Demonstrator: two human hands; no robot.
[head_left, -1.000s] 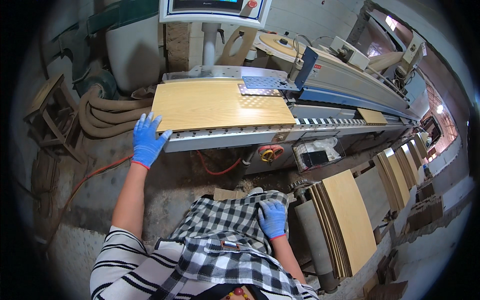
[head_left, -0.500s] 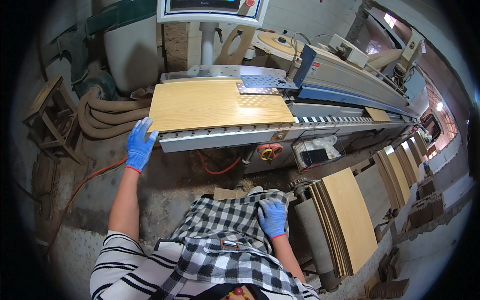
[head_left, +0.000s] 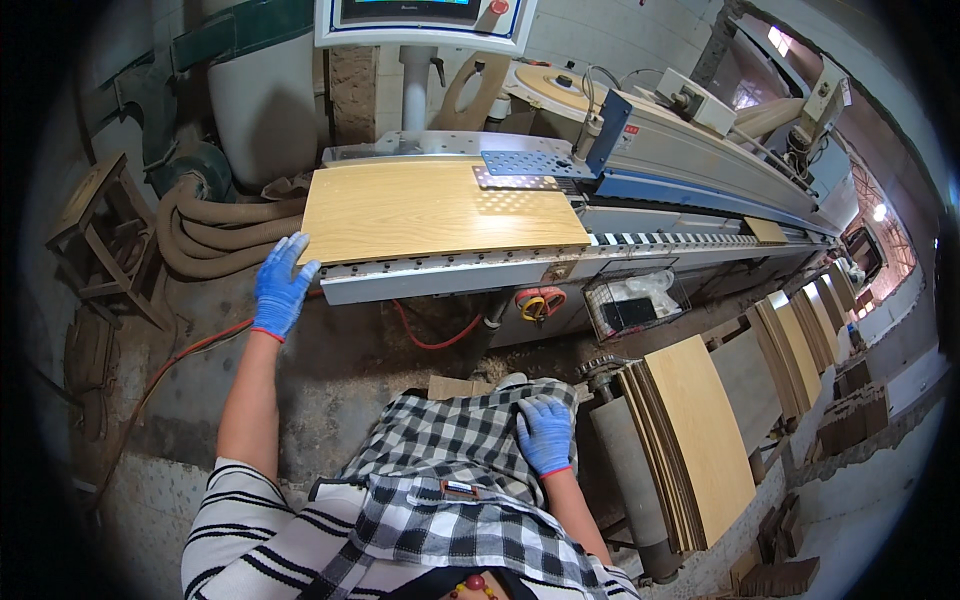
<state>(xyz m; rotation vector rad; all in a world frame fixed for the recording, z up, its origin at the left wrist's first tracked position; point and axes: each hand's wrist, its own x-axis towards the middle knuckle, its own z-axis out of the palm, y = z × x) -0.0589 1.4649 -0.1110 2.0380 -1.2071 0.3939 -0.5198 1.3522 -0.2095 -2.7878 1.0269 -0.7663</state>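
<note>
My left hand (head_left: 284,284), in a blue knitted glove, is at the near left corner of a yellow wood-grain board (head_left: 410,215). Its fingers are extended, touching the board's left end, with the thumb apart by the front edge. The board lies flat on the bed of a long edge-working machine (head_left: 420,282). Its far right part goes under a perforated blue plate (head_left: 535,163). Gloved the same way, my right hand (head_left: 546,436) rests with fingers outstretched on the black-and-white checked apron (head_left: 450,440) and holds nothing.
A smaller board (head_left: 765,231) sits farther along the machine's track. To my right, a stack of boards (head_left: 700,440) lies on rollers (head_left: 640,490). A wire basket (head_left: 636,304) hangs on the machine's front. Ribbed hoses (head_left: 215,235) and a wooden stool (head_left: 105,235) stand left.
The smaller board on the track has shifted a little to the right. Both hands and the large board stay almost where they were.
</note>
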